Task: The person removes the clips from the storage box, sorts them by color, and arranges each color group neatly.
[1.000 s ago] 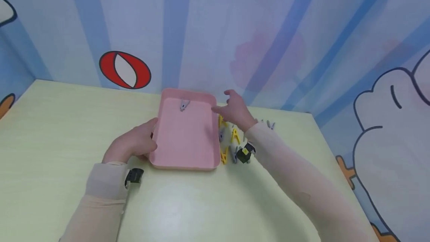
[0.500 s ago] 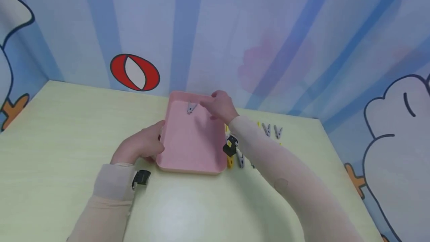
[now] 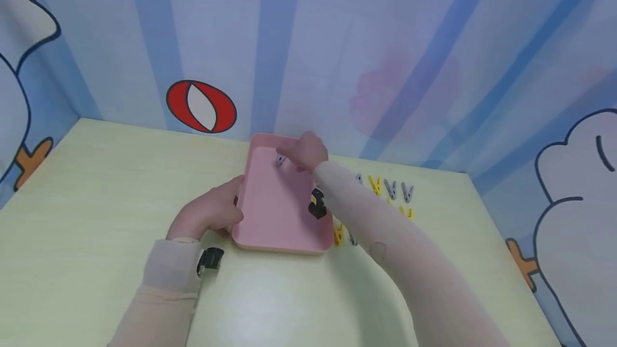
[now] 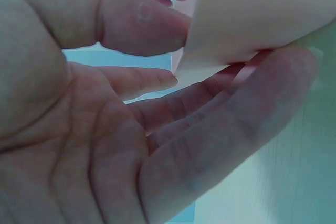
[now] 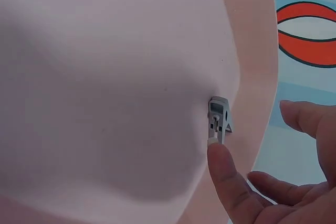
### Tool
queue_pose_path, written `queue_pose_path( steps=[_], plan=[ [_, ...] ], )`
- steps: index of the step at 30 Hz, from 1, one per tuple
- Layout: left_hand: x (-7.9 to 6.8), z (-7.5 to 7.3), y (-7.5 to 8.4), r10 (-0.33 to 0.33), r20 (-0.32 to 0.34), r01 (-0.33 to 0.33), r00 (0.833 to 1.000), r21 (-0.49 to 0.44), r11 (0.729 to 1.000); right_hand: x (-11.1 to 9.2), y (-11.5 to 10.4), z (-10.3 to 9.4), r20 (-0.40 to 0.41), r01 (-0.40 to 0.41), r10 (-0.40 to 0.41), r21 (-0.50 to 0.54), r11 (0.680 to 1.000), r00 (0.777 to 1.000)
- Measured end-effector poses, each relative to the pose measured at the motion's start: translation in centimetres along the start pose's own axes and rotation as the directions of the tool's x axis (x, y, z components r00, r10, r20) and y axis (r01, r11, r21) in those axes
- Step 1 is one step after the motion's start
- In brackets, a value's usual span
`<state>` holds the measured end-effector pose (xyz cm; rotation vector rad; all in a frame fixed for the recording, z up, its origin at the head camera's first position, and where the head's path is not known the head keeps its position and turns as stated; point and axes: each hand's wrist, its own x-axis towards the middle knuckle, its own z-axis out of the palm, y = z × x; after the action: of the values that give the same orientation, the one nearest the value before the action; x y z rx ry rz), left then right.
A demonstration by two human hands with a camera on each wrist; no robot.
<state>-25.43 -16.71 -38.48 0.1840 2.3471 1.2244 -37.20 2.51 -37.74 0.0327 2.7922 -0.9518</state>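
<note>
A pink tray (image 3: pixel 270 224) lies on the table, and my left hand (image 3: pixel 209 208) grips its left side. In the left wrist view the thumb (image 4: pixel 152 24) meets the tray wall while the fingers reach underneath. Inside the tray, near its far end, lies a grey clothespin (image 5: pixel 216 116). My right hand (image 3: pixel 308 151) is over the far part of the tray, one fingertip right at the clothespin's near end in the right wrist view. The other fingers are spread apart from it. The right forearm hides part of the tray's right side.
Right of the tray lie several loose clothespins, among them a yellow clothespin (image 3: pixel 375 185) and a grey clothespin (image 3: pixel 407 191); the right sleeve (image 3: pixel 381 234) covers some. A blue striped cartoon backdrop (image 3: pixel 318 58) stands behind the pale table (image 3: pixel 120 186).
My right hand has moved left from beyond the tray's right rim to the grey clothespin inside. The left hand keeps its place on the tray. The whole head view has shifted slightly.
</note>
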Motion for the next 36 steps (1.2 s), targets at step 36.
queue_pose_path(
  steps=[36],
  plan=[
    [0.4, 1.7, 1.0, -0.016, 0.009, 0.016, 1.000, 0.011, 1.000, 2.0, 1.4, 0.7, 0.000, -0.108, 0.108, -0.039, 0.993, 0.994]
  ],
)
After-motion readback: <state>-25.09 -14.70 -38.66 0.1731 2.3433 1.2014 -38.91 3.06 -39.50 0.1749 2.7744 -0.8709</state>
